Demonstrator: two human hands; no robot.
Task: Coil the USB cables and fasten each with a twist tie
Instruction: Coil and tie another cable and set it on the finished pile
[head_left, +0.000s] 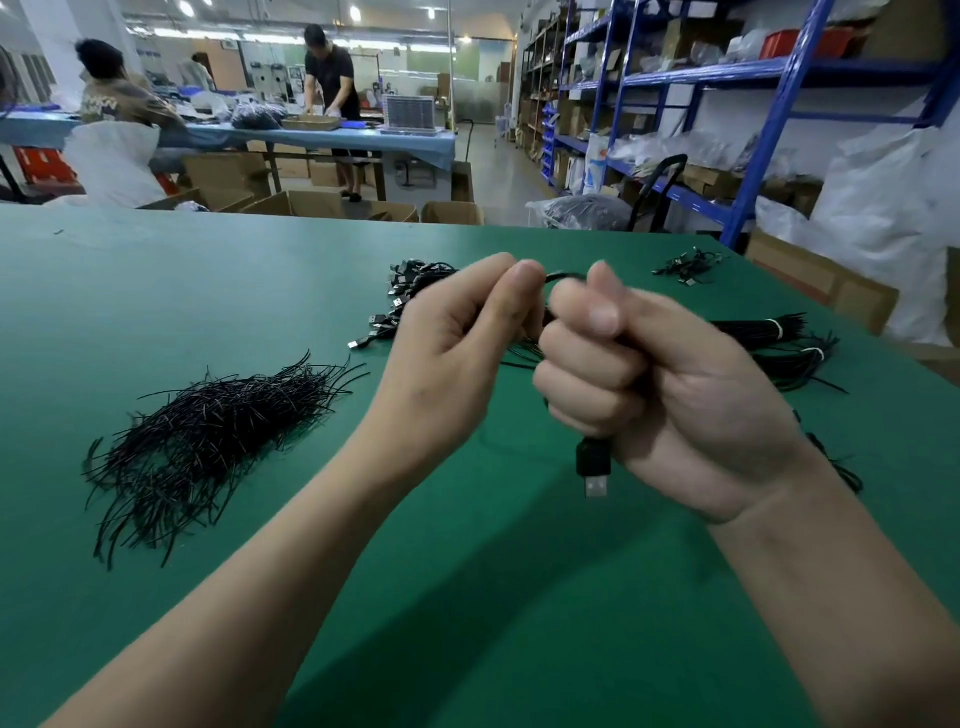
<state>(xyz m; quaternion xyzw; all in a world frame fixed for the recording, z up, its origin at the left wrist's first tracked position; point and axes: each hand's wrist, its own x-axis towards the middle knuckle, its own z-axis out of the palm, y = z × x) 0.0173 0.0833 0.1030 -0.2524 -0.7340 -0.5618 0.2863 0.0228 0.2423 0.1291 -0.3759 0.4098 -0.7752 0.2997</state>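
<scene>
My right hand (654, 384) is a closed fist around a black USB cable (593, 460), whose silver plug hangs out below the fist. My left hand (462, 332) pinches the same cable's upper part between thumb and fingers, close against the right fist. Both hands hover above the green table (467, 597). A loose heap of black twist ties (208, 441) lies to the left. Behind my hands lies a pile of uncoiled USB cables (400, 301). How much of the cable is coiled inside the fist is hidden.
Banded bundles of black ties (769, 332) lie right of my hands, and a small cluster of cables (688, 266) sits at the far right edge. Beyond the table are cardboard boxes, blue shelving, white sacks and people at another bench.
</scene>
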